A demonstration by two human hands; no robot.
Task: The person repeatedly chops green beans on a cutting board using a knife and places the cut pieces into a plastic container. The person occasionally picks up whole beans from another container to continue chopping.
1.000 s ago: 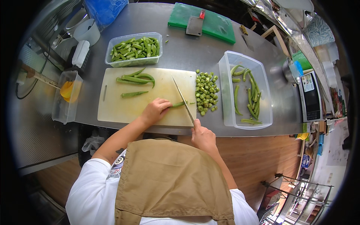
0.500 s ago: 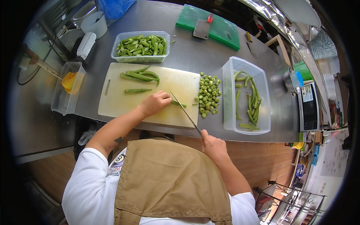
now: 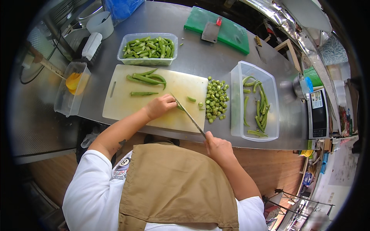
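Observation:
On the white cutting board (image 3: 115,104), my left hand (image 3: 160,106) is closed on an okra pod (image 3: 180,108), most of it hidden under the fingers. My right hand (image 3: 217,146) grips the handle of a long knife (image 3: 190,116), whose blade crosses the board and meets the pod beside my left fingertips. A cut piece of okra (image 3: 191,99) lies just beyond the blade, with a small stem end near the board's right edge. Farther back on the board rest several whole okra pods (image 3: 148,78) and a single pod (image 3: 143,93). Okra stem ends (image 3: 216,98) are heaped right of the board.
Behind the board stands a clear tub (image 3: 147,61) of cut okra. To the right, a larger clear bin (image 3: 236,104) holds whole pods. A cleaver (image 3: 211,32) lies on a green cutting board (image 3: 235,36) at the back. A clear container (image 3: 61,104) with something yellow stands left.
A piece has been cut from the okra pod and now lies apart on the board. The blade has come closer to my left fingers. The view has shifted slightly.

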